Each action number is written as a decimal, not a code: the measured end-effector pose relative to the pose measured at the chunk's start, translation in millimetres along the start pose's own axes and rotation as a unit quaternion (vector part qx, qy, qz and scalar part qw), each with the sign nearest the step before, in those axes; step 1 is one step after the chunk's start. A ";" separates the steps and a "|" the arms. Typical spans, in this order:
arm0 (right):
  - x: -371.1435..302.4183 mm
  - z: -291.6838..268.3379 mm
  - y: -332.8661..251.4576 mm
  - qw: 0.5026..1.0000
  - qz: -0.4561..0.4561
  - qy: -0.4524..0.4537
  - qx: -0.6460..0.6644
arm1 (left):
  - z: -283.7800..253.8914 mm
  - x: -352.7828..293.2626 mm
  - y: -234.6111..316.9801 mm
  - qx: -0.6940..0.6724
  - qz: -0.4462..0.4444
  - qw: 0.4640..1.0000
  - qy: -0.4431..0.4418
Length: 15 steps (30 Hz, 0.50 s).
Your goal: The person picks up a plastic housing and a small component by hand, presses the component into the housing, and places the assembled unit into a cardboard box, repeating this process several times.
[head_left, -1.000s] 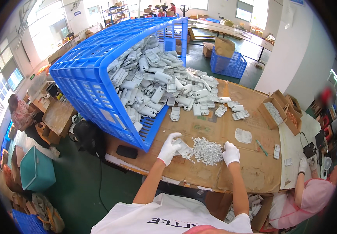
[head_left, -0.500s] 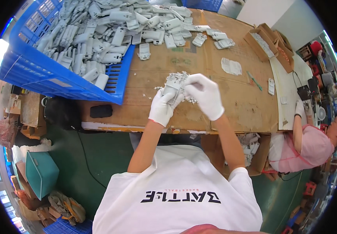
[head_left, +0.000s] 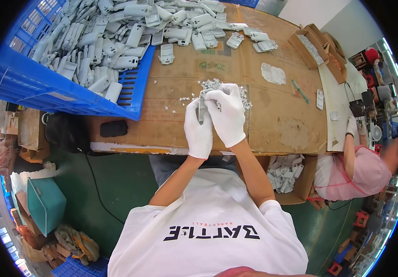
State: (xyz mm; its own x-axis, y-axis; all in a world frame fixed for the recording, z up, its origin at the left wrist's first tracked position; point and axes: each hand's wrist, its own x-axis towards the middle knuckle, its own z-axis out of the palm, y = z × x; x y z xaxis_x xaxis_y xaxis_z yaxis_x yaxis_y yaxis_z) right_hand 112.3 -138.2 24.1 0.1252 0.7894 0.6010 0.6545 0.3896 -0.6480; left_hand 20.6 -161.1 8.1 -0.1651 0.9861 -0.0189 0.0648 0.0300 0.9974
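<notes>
Both our gloved hands, left hand (head_left: 198,129) and right hand (head_left: 228,115), are pinched around one small grey plastic part (head_left: 201,109) over the table (head_left: 277,120). Looks barely started: the tipped blue crate (head_left: 47,87) at 10 o'clock is heaped with grey housings (head_left: 116,37), scrap bits (head_left: 213,85) at 12.

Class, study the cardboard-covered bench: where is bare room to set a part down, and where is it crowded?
Free: the cardboard right of the hands, up to the white board. Also the strip between the blue crate and the left hand. Crowded: the grey parts along the top, and the scrap pile.
</notes>
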 end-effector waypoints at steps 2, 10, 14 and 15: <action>2.8 -0.7 0.4 0.999 0.029 -0.014 0.036 | 0.3 2.9 -4.8 -0.076 0.004 0.997 0.000; 24.4 -15.5 12.0 0.906 0.245 -0.223 0.261 | -12.4 14.8 -3.4 -0.145 -0.015 0.988 -0.043; 17.0 -8.9 14.1 0.955 0.106 -0.230 0.153 | -27.6 17.9 -3.0 0.096 0.130 0.987 -0.004; 15.6 -8.6 12.1 0.952 0.122 -0.229 0.164 | -26.1 18.9 -15.2 0.097 0.199 0.975 0.006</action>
State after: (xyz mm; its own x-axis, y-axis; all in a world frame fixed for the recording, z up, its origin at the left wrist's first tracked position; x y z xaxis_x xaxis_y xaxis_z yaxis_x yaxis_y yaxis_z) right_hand 128.6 -125.3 29.6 -0.1444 0.9700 0.1956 0.3711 0.2363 -0.8980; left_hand -9.1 -147.2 -5.7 -0.1008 0.9238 0.3693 0.3117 -0.3232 0.8935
